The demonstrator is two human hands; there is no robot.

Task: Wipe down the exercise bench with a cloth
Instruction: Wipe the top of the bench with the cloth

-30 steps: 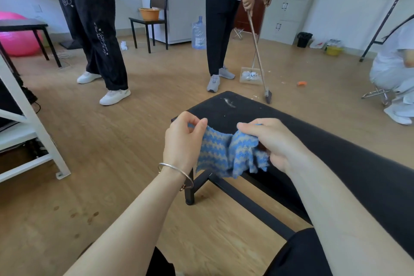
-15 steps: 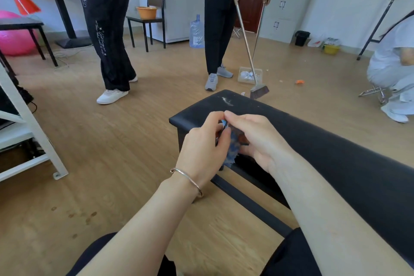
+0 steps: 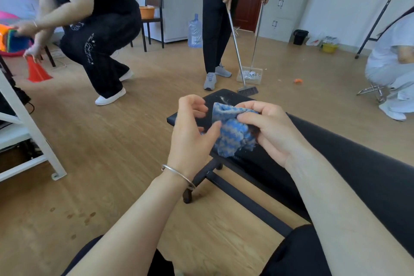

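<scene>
A black padded exercise bench runs from the middle of the view to the lower right, with a whitish smear near its far end. Above that far end I hold a bunched blue-and-grey striped cloth. My right hand grips the cloth's right side with curled fingers. My left hand, bracelet at the wrist, hovers at the cloth's left edge with loosely bent fingers, thumb tip near or on the fabric; whether it pinches the cloth is unclear.
A person sweeps with a broom and dustpan just past the bench's far end. Another person squats at left holding an orange cone. A third crouches at right. A white rack stands at left.
My hands drew apart from a tight bunch, and the cloth now shows wider between them. The person at left dropped into a squat. The broom head shifted nearer the bench end.
</scene>
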